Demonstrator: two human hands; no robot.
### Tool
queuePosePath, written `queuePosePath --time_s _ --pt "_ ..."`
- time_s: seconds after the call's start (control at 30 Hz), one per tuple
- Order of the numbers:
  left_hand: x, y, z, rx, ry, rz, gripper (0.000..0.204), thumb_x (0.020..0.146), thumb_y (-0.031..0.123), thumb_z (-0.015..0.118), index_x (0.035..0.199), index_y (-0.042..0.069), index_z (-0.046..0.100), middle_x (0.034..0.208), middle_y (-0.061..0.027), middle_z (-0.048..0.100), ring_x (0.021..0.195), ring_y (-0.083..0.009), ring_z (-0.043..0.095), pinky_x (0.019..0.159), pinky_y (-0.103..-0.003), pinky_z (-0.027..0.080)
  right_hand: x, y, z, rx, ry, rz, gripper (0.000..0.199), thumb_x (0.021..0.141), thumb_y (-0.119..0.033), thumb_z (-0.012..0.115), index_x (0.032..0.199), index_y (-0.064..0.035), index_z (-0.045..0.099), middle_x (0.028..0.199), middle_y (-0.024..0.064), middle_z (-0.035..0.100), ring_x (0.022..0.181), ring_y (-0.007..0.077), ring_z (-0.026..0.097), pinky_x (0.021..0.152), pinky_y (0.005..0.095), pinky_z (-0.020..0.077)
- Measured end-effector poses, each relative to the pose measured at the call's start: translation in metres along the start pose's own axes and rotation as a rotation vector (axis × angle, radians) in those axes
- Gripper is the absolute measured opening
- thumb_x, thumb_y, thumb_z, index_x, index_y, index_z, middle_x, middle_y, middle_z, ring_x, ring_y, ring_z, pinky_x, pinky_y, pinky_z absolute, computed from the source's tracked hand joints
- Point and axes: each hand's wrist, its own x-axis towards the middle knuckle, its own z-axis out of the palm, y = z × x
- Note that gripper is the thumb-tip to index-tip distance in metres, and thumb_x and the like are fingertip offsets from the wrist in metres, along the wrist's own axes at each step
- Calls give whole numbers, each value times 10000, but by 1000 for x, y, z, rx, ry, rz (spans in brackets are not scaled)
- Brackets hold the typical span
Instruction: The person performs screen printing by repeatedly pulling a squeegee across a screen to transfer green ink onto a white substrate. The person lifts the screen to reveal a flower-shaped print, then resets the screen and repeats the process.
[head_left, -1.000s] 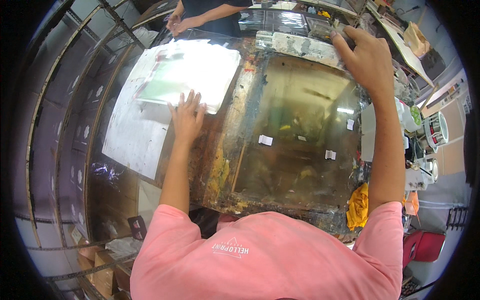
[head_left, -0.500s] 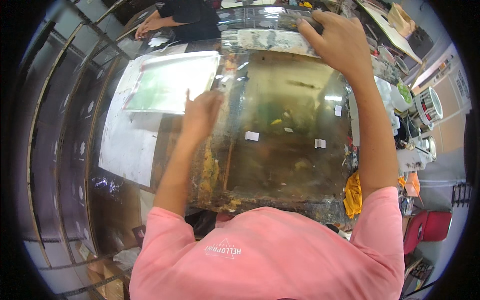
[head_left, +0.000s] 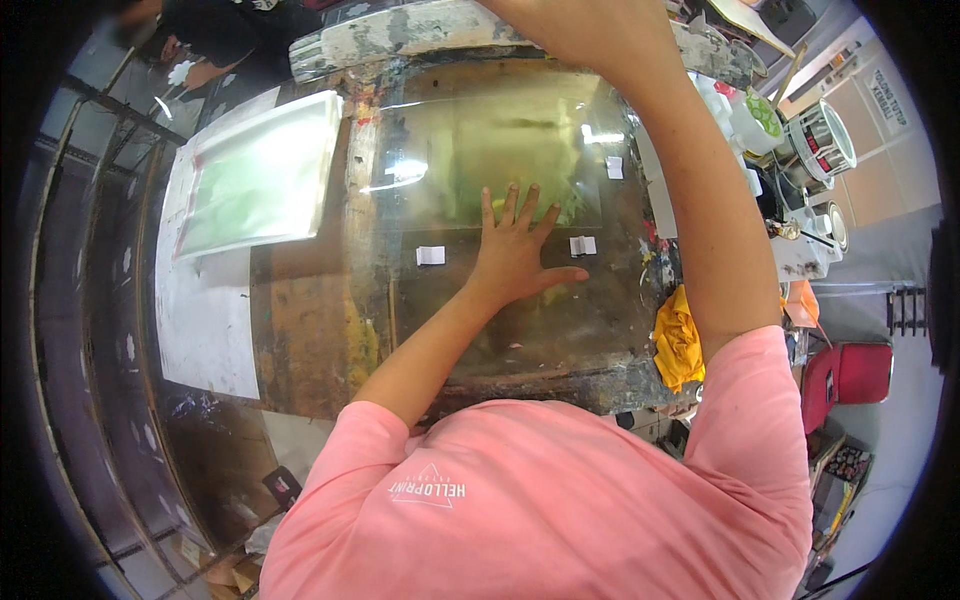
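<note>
My left hand (head_left: 515,250) lies with its fingers spread wide over a clear plastic sheet (head_left: 420,205) on the stained table surface. Small white tabs (head_left: 430,256) sit around the sheet, by its near edge and its right side. To the left is a stack of clear plastic sheets (head_left: 265,175) with a greenish sheen. My right hand (head_left: 585,30) reaches to the top of the view, beside a paint-stained white bar (head_left: 400,35). Its fingers run out of the picture, so their grip is hidden.
White paper (head_left: 205,330) lies under the stack. A yellow cloth (head_left: 680,340) hangs at the table's right edge, near tubs and a white bucket (head_left: 825,140). Rack rails (head_left: 90,300) stand at the left. Another person's dark sleeve (head_left: 225,30) shows at the far left.
My left hand has moved right from the stack onto the table surface and spread out. A clear sheet now lies between the tabs. The view has shifted, and my right hand is partly cut off.
</note>
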Motion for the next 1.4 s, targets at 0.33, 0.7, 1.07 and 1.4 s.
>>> queuePosePath --time_s 0.33,0.7,1.07,1.4 --pt "-1 12 2 9 64 28 1152 754 937 558 1551 106 532 1621 -239 422 1500 -462 369 1207 -784 3 8 -1 6 53 -15 -6 556 919 -455 534 712 23 728 671 249 675 676 421 687 742 534 535" --pt "-1 13 4 -8 80 55 1143 762 906 591 1555 87 512 1588 -232 459 1475 -436 424 1253 -709 78 -1 -7 0 51 -13 18 512 910 -446 552 741 3 730 736 226 702 776 402 702 812 515 499" --pt "-9 -30 -89 -805 376 -543 772 805 397 927 1418 29 635 1164 -127 712 1010 -250 698 933 -391 562 -19 -8 0 -67 -15 62 467 925 -437 584 723 -30 695 791 216 712 794 400 698 831 528 479" --pt "-82 -72 -112 -808 323 -631 1008 638 486 1006 1414 -24 612 1131 -132 735 1044 -280 705 928 -470 545 -165 -20 41 126 -552 -35 415 985 -470 662 1060 -67 727 1034 155 696 1002 352 644 803 500 499"
